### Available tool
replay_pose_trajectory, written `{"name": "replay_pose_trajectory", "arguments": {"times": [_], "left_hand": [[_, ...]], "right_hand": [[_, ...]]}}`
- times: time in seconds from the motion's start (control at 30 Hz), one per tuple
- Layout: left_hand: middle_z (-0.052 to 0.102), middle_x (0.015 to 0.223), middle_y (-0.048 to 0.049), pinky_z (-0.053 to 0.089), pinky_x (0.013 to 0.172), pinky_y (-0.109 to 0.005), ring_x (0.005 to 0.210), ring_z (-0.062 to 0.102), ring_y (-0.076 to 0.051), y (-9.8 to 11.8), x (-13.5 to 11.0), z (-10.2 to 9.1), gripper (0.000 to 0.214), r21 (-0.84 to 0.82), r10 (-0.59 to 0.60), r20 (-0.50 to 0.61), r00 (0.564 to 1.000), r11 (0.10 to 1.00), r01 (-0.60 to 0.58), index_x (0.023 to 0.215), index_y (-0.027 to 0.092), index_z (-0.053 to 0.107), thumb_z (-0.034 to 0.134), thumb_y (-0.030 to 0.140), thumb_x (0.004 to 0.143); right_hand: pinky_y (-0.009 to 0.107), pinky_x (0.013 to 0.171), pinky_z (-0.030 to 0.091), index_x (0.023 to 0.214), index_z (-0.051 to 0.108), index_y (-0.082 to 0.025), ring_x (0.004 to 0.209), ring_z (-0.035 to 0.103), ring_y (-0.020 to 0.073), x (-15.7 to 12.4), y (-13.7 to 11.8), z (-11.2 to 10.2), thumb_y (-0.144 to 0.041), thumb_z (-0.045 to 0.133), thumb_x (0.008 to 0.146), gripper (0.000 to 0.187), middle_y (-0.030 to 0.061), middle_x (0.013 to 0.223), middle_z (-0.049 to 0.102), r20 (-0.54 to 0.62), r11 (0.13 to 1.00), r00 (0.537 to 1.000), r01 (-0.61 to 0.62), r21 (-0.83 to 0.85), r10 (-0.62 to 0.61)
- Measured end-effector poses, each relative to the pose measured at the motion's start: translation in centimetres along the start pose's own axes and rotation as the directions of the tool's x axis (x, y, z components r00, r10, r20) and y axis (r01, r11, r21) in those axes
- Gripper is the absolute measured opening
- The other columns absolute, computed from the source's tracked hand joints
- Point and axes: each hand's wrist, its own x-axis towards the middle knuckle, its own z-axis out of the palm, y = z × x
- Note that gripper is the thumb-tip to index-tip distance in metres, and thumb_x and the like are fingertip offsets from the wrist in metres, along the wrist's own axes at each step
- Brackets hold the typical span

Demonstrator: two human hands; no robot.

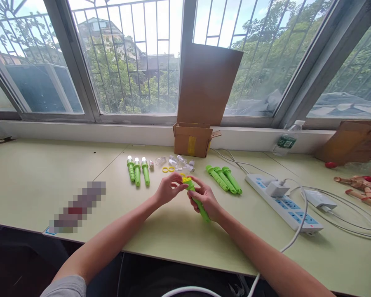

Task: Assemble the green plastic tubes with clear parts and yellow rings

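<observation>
My right hand (206, 199) is closed round a green plastic tube-shaped handle (202, 208), tilted with its wide end up and away from me. At that wide end sits a yellow ring (187, 179), and the fingers of my left hand (170, 189) pinch at it. Just beyond my hands lie loose yellow rings (168, 169) and clear plastic caps (173, 161). Three green handles with white tips (137, 171) are lined up to the left, beside a small white-and-silver part (151, 165). Three more green handles (224, 179) without tips lie to the right.
A cardboard box (191, 140) with a raised flap stands against the window ledge. On the right are a power strip (284, 204) with plugs and looping white cables, a plastic bottle (287, 140) and wooden pieces (360, 187). A pixelated object (80, 206) lies left, near the table's front edge.
</observation>
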Motion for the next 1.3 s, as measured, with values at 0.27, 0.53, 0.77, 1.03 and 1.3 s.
{"name": "replay_pose_trajectory", "arguments": {"times": [0.27,0.53,0.77,1.03,1.3], "left_hand": [[0.063,0.078,-0.0021,0.059,0.06,-0.028,0.072,0.064,-0.013,0.0,0.1,0.2,0.031,-0.054,-0.002,-0.002,1.0,0.999,0.002,0.081,0.016,0.051,0.066,0.043,0.076],[0.064,0.073,-0.0012,0.057,0.06,-0.026,0.066,0.063,-0.012,-0.1,-0.3,0.1,0.025,0.086,0.044,-0.018,0.999,0.995,-0.042,0.077,0.016,0.057,0.064,0.04,0.079],[0.066,0.076,-0.002,0.056,0.061,-0.025,0.066,0.063,-0.011,0.1,-0.7,0.2,0.018,0.139,0.118,-0.039,0.992,0.984,-0.112,0.081,0.017,0.06,0.062,0.034,0.081],[0.065,0.08,-0.0023,0.054,0.058,-0.021,0.07,0.065,-0.012,0.2,-1.0,0.2,0.015,0.145,0.103,-0.057,0.993,0.985,-0.094,0.084,0.017,0.057,0.063,0.031,0.08],[0.063,0.08,-0.002,0.055,0.06,-0.023,0.072,0.064,-0.012,0.4,-0.9,0.3,0.018,0.122,0.071,-0.087,0.994,0.991,-0.06,0.085,0.017,0.057,0.063,0.034,0.08]], "right_hand": [[0.018,0.031,0.034,0.132,0.041,-0.028,0.04,0.045,0.0079,0.0,-0.1,0.1,-0.038,0.068,0.07,0.069,-0.0066,0.062,0.051,0.001,1.0,1.0,-0.012,-0.001,0.012],[0.018,0.03,0.033,0.133,0.039,-0.027,0.038,0.043,0.0071,0.2,0.6,-0.2,-0.039,0.069,0.069,0.072,-0.0065,0.063,0.052,0.011,1.0,1.0,-0.013,0.001,0.013],[0.018,0.03,0.035,0.134,0.039,-0.027,0.04,0.045,0.0075,0.2,0.6,-0.2,-0.038,0.068,0.07,0.071,-0.0061,0.065,0.053,0.017,1.0,1.0,0.006,-0.017,-0.005],[0.018,0.028,0.036,0.132,0.04,-0.027,0.036,0.046,0.0073,0.2,0.6,0.2,-0.038,0.063,0.076,0.062,-0.0068,0.064,0.052,0.012,0.985,0.994,0.109,-0.136,-0.108],[0.018,0.027,0.038,0.138,0.03,-0.031,0.035,0.046,0.0047,0.2,0.9,0.3,-0.031,0.066,0.073,0.074,-0.0029,0.081,0.06,0.024,0.949,0.983,0.182,-0.259,-0.182]]}}
